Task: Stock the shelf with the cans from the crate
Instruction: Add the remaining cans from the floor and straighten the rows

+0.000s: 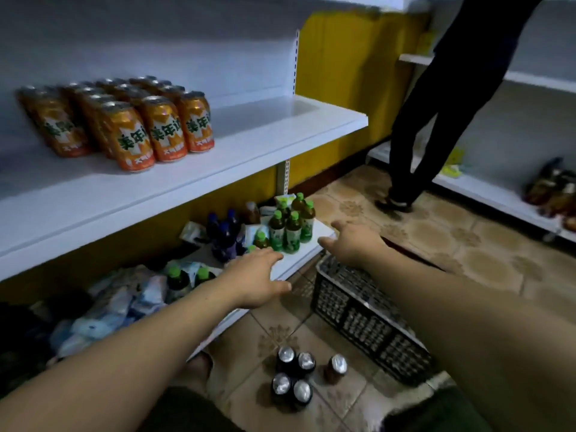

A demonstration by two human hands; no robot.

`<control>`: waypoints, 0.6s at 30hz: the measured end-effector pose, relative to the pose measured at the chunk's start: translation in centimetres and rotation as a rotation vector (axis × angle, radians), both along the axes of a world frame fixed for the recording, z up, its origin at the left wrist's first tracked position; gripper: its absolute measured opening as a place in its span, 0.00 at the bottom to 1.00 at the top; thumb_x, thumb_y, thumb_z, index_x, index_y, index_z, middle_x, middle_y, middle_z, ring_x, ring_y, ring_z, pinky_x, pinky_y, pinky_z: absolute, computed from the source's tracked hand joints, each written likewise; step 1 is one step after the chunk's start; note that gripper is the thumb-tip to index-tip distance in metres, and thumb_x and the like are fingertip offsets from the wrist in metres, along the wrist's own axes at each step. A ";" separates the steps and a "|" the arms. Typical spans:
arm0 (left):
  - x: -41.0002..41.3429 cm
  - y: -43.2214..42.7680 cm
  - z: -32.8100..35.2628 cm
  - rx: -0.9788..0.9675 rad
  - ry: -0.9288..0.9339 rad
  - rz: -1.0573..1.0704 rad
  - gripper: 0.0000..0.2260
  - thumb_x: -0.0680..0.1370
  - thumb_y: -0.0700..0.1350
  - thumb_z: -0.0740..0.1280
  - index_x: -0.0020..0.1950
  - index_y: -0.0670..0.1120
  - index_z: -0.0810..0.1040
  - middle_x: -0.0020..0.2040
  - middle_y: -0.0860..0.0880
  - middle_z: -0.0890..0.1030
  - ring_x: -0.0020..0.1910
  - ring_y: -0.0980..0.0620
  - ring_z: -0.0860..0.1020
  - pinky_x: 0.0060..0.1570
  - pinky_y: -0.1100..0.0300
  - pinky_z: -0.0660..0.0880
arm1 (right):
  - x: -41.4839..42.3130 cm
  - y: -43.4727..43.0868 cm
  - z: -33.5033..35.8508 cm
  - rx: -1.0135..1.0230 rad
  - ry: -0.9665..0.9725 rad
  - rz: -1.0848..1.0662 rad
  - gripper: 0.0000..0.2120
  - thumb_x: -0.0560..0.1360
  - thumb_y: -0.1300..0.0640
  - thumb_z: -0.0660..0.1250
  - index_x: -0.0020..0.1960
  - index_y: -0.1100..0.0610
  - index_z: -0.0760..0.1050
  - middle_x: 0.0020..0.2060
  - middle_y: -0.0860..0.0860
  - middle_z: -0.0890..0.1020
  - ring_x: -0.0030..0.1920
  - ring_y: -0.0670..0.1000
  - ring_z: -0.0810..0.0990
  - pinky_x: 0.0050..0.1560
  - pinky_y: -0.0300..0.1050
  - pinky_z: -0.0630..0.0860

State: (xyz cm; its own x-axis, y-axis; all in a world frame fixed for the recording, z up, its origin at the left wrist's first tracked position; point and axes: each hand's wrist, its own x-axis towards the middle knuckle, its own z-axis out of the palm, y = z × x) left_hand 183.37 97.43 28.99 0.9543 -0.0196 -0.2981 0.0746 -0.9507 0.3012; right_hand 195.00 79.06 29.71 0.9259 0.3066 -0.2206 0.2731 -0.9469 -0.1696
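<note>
Cans, shelved: orange cans [137, 126] stand upright in rows on the white upper shelf [249, 141], at 10 o'clock in the view.
Cans, unshelved: five dark cans [294, 378] stand upright on the tiled floor [467, 244] at 6 o'clock; four are clustered, and one stands just beside them at their 3 o'clock.
Crate: the black slatted crate [367, 319] sits on the floor at 4 o'clock, near the end of the lower shelf [299, 254]. Its contents cannot be made out.
Left hand: the left hand [258, 279] is extended over the lower shelf edge, fingers [274, 255] spread and released, grasping nothing.
Right hand: the right hand [353, 243] is extended above the crate's far end, fingers [327, 243] relaxed and released, grasping nothing.
Lower shelf: green-capped bottles [290, 229] stand upright at its 3 o'clock end.
Second person: dark-clothed legs [436, 120] stand at 1 o'clock.
</note>
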 end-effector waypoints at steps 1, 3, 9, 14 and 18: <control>0.3 -0.8 -1.7 -0.012 0.042 -0.018 0.34 0.76 0.62 0.62 0.78 0.51 0.54 0.78 0.49 0.53 0.76 0.48 0.54 0.73 0.49 0.58 | 0.3 -0.8 -1.4 -0.005 0.028 -0.006 0.33 0.77 0.34 0.56 0.76 0.52 0.59 0.71 0.55 0.68 0.66 0.58 0.71 0.59 0.50 0.73; 1.2 -2.3 -5.2 -0.042 0.111 -0.049 0.34 0.76 0.60 0.63 0.78 0.50 0.55 0.78 0.49 0.53 0.76 0.49 0.54 0.73 0.51 0.56 | 1.3 -2.4 -4.9 -0.023 0.066 -0.002 0.32 0.77 0.35 0.56 0.74 0.53 0.63 0.68 0.56 0.71 0.64 0.59 0.72 0.59 0.51 0.74; 4.9 -6.1 -16.7 -0.159 0.332 -0.049 0.33 0.75 0.55 0.68 0.76 0.47 0.59 0.76 0.47 0.61 0.74 0.49 0.60 0.70 0.60 0.59 | 3.0 -7.4 -17.9 -0.083 0.311 -0.030 0.31 0.78 0.37 0.58 0.73 0.54 0.62 0.67 0.58 0.70 0.65 0.60 0.70 0.61 0.53 0.71; 8.0 -8.2 -26.3 -0.249 0.514 0.020 0.33 0.70 0.54 0.73 0.73 0.51 0.66 0.71 0.49 0.69 0.70 0.47 0.68 0.67 0.57 0.66 | 3.1 -9.9 -28.4 -0.120 0.468 -0.045 0.31 0.78 0.39 0.59 0.74 0.54 0.60 0.66 0.59 0.71 0.64 0.60 0.71 0.59 0.51 0.73; 8.8 -9.0 -33.0 -0.260 0.568 0.037 0.25 0.70 0.50 0.72 0.67 0.51 0.72 0.62 0.51 0.75 0.62 0.48 0.74 0.55 0.65 0.68 | 2.8 -10.4 -35.5 -0.142 0.609 -0.057 0.34 0.76 0.41 0.63 0.76 0.54 0.57 0.69 0.59 0.69 0.66 0.61 0.70 0.61 0.50 0.71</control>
